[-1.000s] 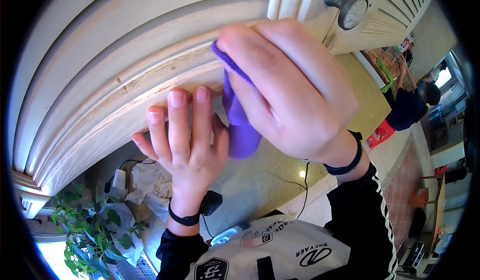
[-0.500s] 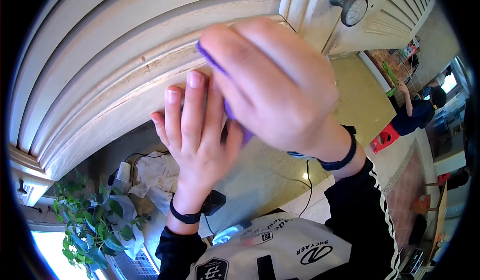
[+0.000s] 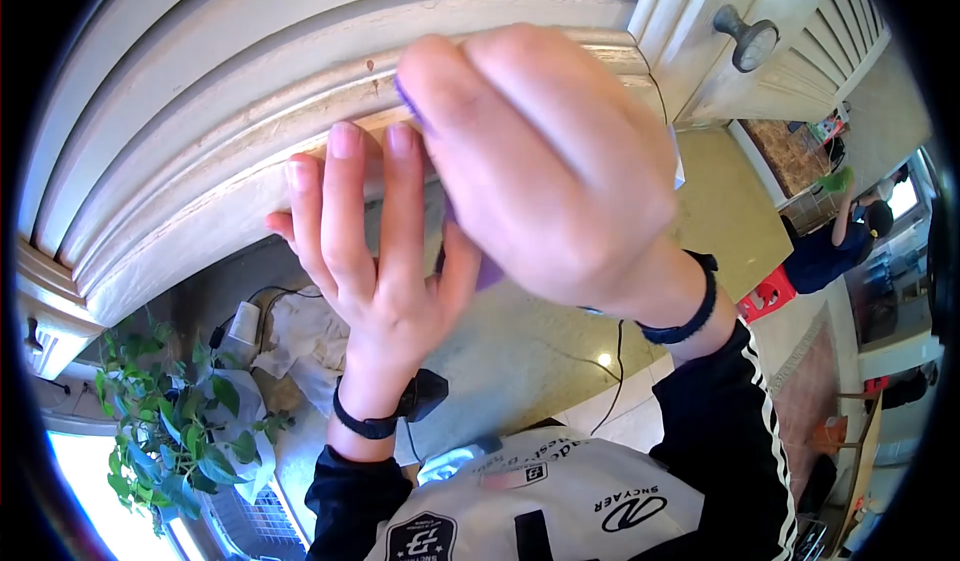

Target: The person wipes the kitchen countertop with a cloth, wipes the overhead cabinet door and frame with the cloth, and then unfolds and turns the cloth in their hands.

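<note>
A cream louvered cabinet door [image 3: 250, 111] with worn, brownish marks along its lower moulding fills the upper left. My right hand [image 3: 550, 161] is closed around a purple cloth [image 3: 489, 274], of which only small edges show beside the fingers; the hand is up against the door's lower rail. Just left of it, my left hand [image 3: 380, 251] has its fingers stretched and apart, fingertips on the door's bottom edge. Whether the left thumb touches the cloth is hidden.
A second louvered door with a round knob [image 3: 755, 45] stands at upper right. Below are a greenish counter [image 3: 720, 191], crumpled white fabric [image 3: 305, 331], a white cup [image 3: 244, 322] and a leafy plant [image 3: 180, 441]. Another person [image 3: 835, 251] is near a red stool [image 3: 767, 296] at right.
My left hand has shifted slightly left along the door's edge, its fingers a little more spread. My right hand stays closed on the cloth. At right, the other person's raised arm has moved.
</note>
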Motion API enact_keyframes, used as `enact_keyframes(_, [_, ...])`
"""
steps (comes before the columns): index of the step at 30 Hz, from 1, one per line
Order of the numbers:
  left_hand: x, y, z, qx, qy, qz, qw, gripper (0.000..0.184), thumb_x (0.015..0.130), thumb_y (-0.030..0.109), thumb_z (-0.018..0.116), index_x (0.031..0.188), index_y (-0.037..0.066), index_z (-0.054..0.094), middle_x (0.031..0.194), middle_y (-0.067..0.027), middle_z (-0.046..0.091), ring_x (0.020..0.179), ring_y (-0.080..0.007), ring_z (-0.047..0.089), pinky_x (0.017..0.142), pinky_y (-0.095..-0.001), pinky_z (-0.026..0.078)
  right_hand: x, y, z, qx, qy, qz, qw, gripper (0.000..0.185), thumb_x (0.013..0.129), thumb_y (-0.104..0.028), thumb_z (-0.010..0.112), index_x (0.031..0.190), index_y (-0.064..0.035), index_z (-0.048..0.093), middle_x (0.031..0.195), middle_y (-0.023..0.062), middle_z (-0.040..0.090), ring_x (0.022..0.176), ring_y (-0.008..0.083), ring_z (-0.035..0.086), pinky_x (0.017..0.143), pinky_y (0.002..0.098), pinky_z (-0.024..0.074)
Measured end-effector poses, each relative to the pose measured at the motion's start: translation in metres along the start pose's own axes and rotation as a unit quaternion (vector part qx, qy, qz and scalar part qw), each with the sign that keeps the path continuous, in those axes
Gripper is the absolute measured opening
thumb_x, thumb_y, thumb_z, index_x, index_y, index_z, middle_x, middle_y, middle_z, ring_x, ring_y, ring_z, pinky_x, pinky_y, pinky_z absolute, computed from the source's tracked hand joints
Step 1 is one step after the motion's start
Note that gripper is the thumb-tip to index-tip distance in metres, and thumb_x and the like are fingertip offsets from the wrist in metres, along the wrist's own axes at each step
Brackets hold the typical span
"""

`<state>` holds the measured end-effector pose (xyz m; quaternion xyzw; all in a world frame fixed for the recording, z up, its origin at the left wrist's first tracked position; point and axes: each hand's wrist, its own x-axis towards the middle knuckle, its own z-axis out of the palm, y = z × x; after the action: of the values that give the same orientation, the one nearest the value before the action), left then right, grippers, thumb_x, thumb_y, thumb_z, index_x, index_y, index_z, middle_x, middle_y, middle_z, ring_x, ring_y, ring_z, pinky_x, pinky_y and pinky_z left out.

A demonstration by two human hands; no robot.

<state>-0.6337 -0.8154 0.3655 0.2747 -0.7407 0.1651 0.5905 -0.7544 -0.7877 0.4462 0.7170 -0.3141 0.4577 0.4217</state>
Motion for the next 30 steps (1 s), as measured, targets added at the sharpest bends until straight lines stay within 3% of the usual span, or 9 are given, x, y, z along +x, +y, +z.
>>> enact_keyframes(2, [-0.002, -0.002, -0.002, 0.009, 0.009, 0.0, 1.0, 0.046, 0.074, 0.016, 0.058, 0.119, 0.009, 0.06, 0.136, -0.013, 0.037, 0.13, -0.0313, 0.03, 0.112, -0.0447, 0.013, -0.003, 0.007, -0.006, 0.015, 0.02, -0.003, 1.0, 0.026, 0.059, -0.012, 0.063, 0.083, 0.0004, 0.06, 0.074, 0.006, 0.051, 0.061, 0.0182, 0.054, 0.047, 0.0281, 0.0419])
enact_keyframes(4, [-0.002, -0.009, -0.004, 0.056, -0.011, 0.046, 0.997, 0.056, 0.074, 0.015, 0.061, 0.128, 0.004, 0.051, 0.136, -0.0178, 0.034, 0.129, -0.037, 0.028, 0.108, -0.0468, 0.018, -0.005, 0.011, -0.022, -0.013, -0.046, 0.044, 0.998, 0.024, 0.066, 0.007, 0.067, 0.089, 0.0016, 0.063, 0.076, 0.0111, 0.06, 0.063, 0.0225, 0.059, 0.055, 0.0265, 0.0472])
enact_keyframes(10, [0.0, -0.003, -0.008, 0.054, -0.043, 0.039, 0.997, 0.055, 0.071, 0.016, 0.062, 0.124, 0.004, 0.054, 0.135, -0.0145, 0.035, 0.129, -0.0343, 0.028, 0.107, -0.0463, 0.022, -0.002, 0.007, -0.019, -0.045, -0.05, 0.056, 0.996, 0.02, 0.069, 0.006, 0.068, 0.087, 0.0017, 0.064, 0.076, 0.0109, 0.062, 0.064, 0.0201, 0.06, 0.056, 0.0263, 0.0475])
enact_keyframes(14, [-0.005, -0.007, 0.0, 0.011, 0.028, 0.008, 0.999, 0.044, 0.075, 0.017, 0.053, 0.117, 0.011, 0.062, 0.132, -0.0046, 0.045, 0.127, -0.0269, 0.037, 0.111, -0.0456, 0.017, 0.011, -0.013, 0.008, 0.006, -0.033, 0.037, 0.999, 0.022, 0.064, 0.006, 0.068, 0.084, -0.0011, 0.064, 0.075, 0.0093, 0.06, 0.063, 0.0222, 0.059, 0.057, 0.0268, 0.0477])
enact_keyframes(16, [-0.005, -0.007, -0.004, 0.023, -0.001, 0.009, 1.0, 0.043, 0.075, 0.018, 0.053, 0.117, 0.01, 0.062, 0.131, -0.0042, 0.047, 0.127, -0.0272, 0.037, 0.111, -0.0454, 0.017, 0.008, -0.006, 0.015, 0.001, -0.002, -0.017, 1.0, 0.027, 0.059, -0.011, 0.064, 0.084, -0.0019, 0.059, 0.07, 0.0044, 0.049, 0.057, 0.0188, 0.052, 0.048, 0.0286, 0.042])
enact_keyframes(17, [-0.004, -0.007, -0.006, 0.047, -0.014, 0.009, 0.999, 0.045, 0.074, 0.018, 0.053, 0.118, 0.01, 0.061, 0.131, -0.0038, 0.048, 0.128, -0.0273, 0.037, 0.111, -0.046, 0.016, 0.016, -0.015, -0.003, 0.038, -0.084, 0.073, 0.993, 0.024, 0.065, 0.006, 0.069, 0.088, -0.0009, 0.064, 0.076, 0.0098, 0.061, 0.064, 0.0222, 0.059, 0.057, 0.027, 0.0478])
enact_keyframes(20, [0.0, -0.011, -0.024, 0.065, -0.081, 0.037, 0.994, 0.057, 0.074, 0.017, 0.061, 0.126, -0.002, 0.049, 0.138, -0.0161, 0.036, 0.133, -0.0346, 0.027, 0.11, -0.0474, 0.015, 0.008, 0.004, -0.013, 0.023, -0.077, 0.036, 0.996, 0.024, 0.067, 0.007, 0.068, 0.09, 0.0003, 0.064, 0.078, 0.0105, 0.062, 0.064, 0.0196, 0.06, 0.057, 0.0263, 0.0479])
enact_keyframes(26, [-0.015, -0.038, -0.02, 0.092, -0.006, 0.033, 0.995, 0.06, 0.072, 0.013, 0.059, 0.13, 0.001, 0.047, 0.138, -0.0149, 0.036, 0.134, -0.0334, 0.025, 0.111, -0.0467, 0.014, 0.01, -0.009, -0.011, -0.047, -0.099, 0.071, 0.992, 0.022, 0.068, 0.008, 0.067, 0.089, 0.0015, 0.065, 0.078, 0.0118, 0.063, 0.065, 0.0199, 0.06, 0.058, 0.025, 0.0477])
enact_keyframes(30, [-0.015, -0.037, -0.017, 0.11, 0.004, 0.06, 0.992, 0.054, 0.074, 0.015, 0.059, 0.125, 0.001, 0.052, 0.137, -0.0144, 0.037, 0.132, -0.0339, 0.028, 0.11, -0.0476, 0.015, 0.02, -0.019, 0.021, 0.028, -0.04, -0.009, 0.999, 0.023, 0.067, 0.008, 0.067, 0.088, 0.0021, 0.064, 0.078, 0.0101, 0.062, 0.062, 0.0192, 0.058, 0.056, 0.0259, 0.0469])
